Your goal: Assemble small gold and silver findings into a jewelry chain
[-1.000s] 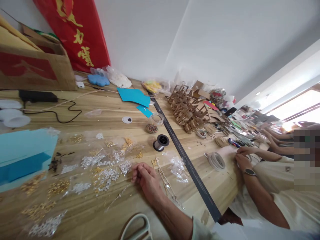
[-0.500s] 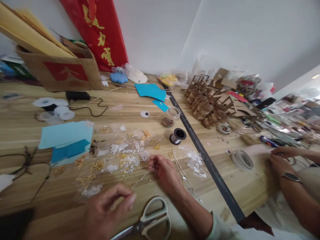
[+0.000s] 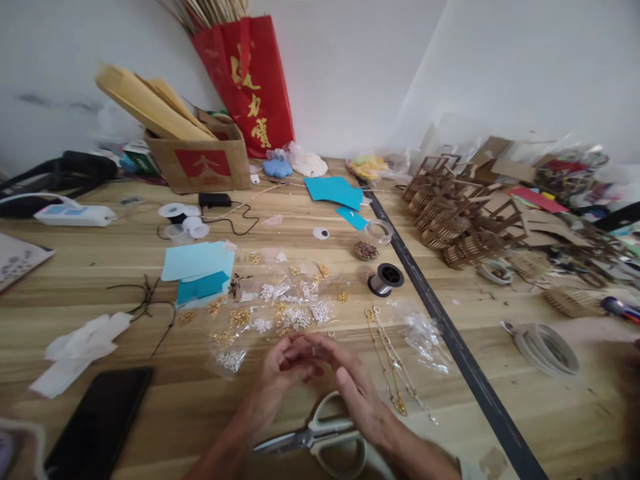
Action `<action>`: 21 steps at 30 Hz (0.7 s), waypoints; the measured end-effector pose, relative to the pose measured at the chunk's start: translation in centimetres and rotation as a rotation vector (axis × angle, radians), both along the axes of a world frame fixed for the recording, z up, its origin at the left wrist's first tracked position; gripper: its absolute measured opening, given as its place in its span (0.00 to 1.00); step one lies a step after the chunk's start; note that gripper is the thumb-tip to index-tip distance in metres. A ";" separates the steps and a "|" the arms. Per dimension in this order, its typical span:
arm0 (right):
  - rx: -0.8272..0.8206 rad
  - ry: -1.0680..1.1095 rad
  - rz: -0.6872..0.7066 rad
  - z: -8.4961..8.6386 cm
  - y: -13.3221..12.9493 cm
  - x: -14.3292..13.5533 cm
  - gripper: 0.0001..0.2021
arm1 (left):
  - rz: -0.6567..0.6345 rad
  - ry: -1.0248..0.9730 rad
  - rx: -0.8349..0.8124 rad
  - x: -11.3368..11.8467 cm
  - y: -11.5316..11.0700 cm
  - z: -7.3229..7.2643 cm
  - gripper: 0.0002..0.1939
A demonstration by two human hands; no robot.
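Observation:
My left hand (image 3: pixel 281 377) and my right hand (image 3: pixel 345 377) meet above the table, fingers curled and fingertips close together. A tiny shiny bit of the beaded chain (image 3: pixel 314 349) shows at the right fingertips; the rest is hidden by the hands. What the left fingers pinch cannot be made out. Below the hands lie scissors (image 3: pixel 303 438) with pale handles, partly under the right wrist. Just beyond are small bags of silver beads (image 3: pixel 294 319) and gold findings (image 3: pixel 241 317). Gold and silver chains (image 3: pixel 390 353) lie right of my right hand.
A wire spool (image 3: pixel 385 280) and a dish of mixed beads (image 3: pixel 366 250) stand ahead. Blue cards (image 3: pixel 197 261) and a black phone (image 3: pixel 100 423) are at left. A dark strip (image 3: pixel 450 337) crosses the table; brown basket-like pieces (image 3: pixel 457 220) stand beyond it.
My left hand has moved right and forward to meet my right hand. The strand that hung between them is now mostly hidden. The view has swung left; the co-worker's hands are nearly out of view.

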State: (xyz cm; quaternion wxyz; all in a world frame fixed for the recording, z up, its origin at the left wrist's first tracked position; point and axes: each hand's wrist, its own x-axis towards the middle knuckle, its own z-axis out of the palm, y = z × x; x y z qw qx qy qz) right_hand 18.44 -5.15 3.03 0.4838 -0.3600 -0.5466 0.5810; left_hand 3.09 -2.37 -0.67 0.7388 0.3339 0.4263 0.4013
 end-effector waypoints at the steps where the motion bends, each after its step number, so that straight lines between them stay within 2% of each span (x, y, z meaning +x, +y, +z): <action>1: 0.043 -0.052 0.015 0.2 -0.2 0.0 0.21 | -0.013 -0.016 0.006 -0.1 0.0 -0.3 0.19; 5: 0.168 -0.242 0.073 0.1 -0.4 0.2 0.24 | -0.039 -0.042 0.011 -0.4 0.0 -1.0 0.15; 12: 0.305 -0.481 0.199 -0.8 -0.3 0.3 0.29 | -0.073 -0.027 0.057 -1.0 0.4 -0.8 0.12; 16: 0.413 -0.580 0.211 -1.0 -0.4 0.0 0.30 | -0.061 -0.048 0.035 -1.1 0.4 -0.4 0.12; 21: 0.558 -0.693 0.197 -2.0 -0.3 0.2 0.30 | -0.050 -0.045 0.025 -1.3 0.3 -0.2 0.16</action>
